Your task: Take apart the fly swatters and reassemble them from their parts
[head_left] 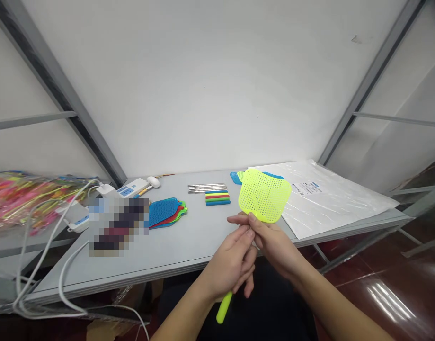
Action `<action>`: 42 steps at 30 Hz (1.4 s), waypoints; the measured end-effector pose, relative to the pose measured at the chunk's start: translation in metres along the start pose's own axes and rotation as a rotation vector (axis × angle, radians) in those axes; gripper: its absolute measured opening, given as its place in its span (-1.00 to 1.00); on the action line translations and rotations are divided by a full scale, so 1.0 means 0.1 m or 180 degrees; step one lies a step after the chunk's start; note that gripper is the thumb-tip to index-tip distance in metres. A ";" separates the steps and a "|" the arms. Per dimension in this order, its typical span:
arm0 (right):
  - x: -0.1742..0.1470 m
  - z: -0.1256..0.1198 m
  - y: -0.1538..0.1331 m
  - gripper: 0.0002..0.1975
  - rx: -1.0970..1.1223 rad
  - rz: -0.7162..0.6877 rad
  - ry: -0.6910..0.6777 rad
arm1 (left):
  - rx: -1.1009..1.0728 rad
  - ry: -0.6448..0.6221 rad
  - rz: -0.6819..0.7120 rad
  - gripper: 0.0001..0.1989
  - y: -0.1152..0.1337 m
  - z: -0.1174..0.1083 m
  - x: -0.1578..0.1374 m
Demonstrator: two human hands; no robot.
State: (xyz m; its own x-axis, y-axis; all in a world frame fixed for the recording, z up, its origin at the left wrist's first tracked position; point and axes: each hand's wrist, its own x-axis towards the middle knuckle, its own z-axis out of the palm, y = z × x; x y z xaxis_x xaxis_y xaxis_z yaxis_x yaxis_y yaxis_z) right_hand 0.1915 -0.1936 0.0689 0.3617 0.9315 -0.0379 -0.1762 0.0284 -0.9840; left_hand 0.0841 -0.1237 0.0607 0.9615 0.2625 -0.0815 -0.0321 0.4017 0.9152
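Note:
A neon-yellow fly swatter is held up over the front edge of the table, its perforated head [265, 196] tilted up and its green-yellow handle [224, 308] pointing down toward me. My left hand [233, 263] is closed around the shaft area just above the handle. With thumb and fingers, my right hand [274, 241] pinches the neck at the base of the head. The shaft between is hidden by my fingers. On the table lie a stack of blue, red and green swatter heads [164, 211], several coloured handles [217, 198] and several thin metal rods [206, 188].
A white plastic package [324, 194] covers the table's right side, with more swatter heads [235, 177] beside it. Power strips [132, 187] and white cables [63, 265] occupy the left. Colourful bagged items [32, 199] sit at far left. A blurred patch hides part of the table.

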 end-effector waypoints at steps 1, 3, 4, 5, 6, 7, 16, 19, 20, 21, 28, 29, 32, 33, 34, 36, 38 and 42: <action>0.01 0.00 0.01 -0.57 -0.0043 -0.0066 0.0021 | -0.0081 0.0001 -0.0019 -0.70 -0.03 0.00 0.01; 0.04 -0.02 0.03 -0.61 -0.0065 -0.0192 0.0049 | -0.0179 -0.0038 -0.0093 -0.67 -0.09 -0.02 -0.02; 0.07 -0.05 0.03 -0.61 -0.0034 -0.0271 0.0117 | -0.0194 -0.0061 -0.0135 -0.66 -0.13 -0.03 -0.05; 0.10 -0.09 0.03 -0.61 0.0022 -0.0364 0.0238 | -0.0169 -0.0084 -0.0184 -0.66 -0.16 -0.04 -0.09; 0.13 -0.15 0.01 -0.61 0.0098 -0.0462 0.0398 | -0.0101 -0.0092 -0.0237 -0.66 -0.21 -0.05 -0.15; 0.16 -0.22 -0.01 -0.60 0.0193 -0.0543 0.0581 | 0.0007 -0.0084 -0.0303 -0.66 -0.25 -0.06 -0.21; 0.19 -0.68 -0.26 -0.70 0.1005 -0.0705 0.1010 | 0.1611 0.0023 -0.0799 -0.55 -0.09 -0.19 -0.69; 0.10 -0.51 -0.22 -0.66 0.0993 -0.0735 0.0979 | 0.1929 0.0126 -0.0768 -0.54 -0.01 -0.18 -0.75; 0.06 -0.43 -0.17 -0.64 0.0909 -0.0721 0.0892 | 0.2011 0.0171 -0.0738 -0.53 -0.01 -0.17 -0.76; 0.01 -0.35 -0.12 -0.62 0.0803 -0.0678 0.0746 | 0.2104 0.0228 -0.0695 -0.53 -0.01 -0.16 -0.77; -0.21 -0.36 0.06 -0.65 0.0652 -0.0528 0.0656 | 0.3106 0.0359 -0.0558 -0.53 -0.01 -0.13 -0.85; -0.18 -0.46 0.03 -0.67 0.0766 -0.0595 0.0836 | 0.3238 0.0355 -0.0613 -0.54 0.00 -0.15 -0.87; -0.09 -0.70 -0.07 -0.72 0.1156 -0.0688 0.1080 | 0.3570 0.0403 -0.0709 -0.56 0.06 -0.20 -0.90; -0.06 -0.75 -0.10 -0.73 0.1251 -0.0704 0.1081 | 0.3645 0.0420 -0.0723 -0.56 0.08 -0.22 -0.91; -0.05 -0.77 -0.13 -0.74 0.1322 -0.0714 0.1069 | 0.3716 0.0443 -0.0727 -0.56 0.09 -0.22 -0.92; -0.05 -0.81 -0.17 -0.77 0.1436 -0.0725 0.1060 | 0.3868 0.0508 -0.0712 -0.58 0.12 -0.23 -0.96; -0.06 -0.88 -0.23 -0.81 0.1577 -0.0786 0.1124 | 0.4024 0.0588 -0.0698 -0.60 0.14 -0.25 -1.03; -0.06 -1.18 -0.33 -0.80 0.1865 -0.0996 0.1420 | 0.4193 0.0660 -0.0803 -0.61 0.12 -0.32 -1.20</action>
State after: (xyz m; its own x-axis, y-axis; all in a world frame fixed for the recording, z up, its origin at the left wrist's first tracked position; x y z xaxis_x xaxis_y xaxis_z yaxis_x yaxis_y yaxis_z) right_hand 0.3027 -0.2430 0.0816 0.7842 0.6194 0.0368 -0.4134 0.5657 -0.7135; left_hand -0.0406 -0.1225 0.0688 0.8402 0.4801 -0.2521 0.5324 -0.6417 0.5521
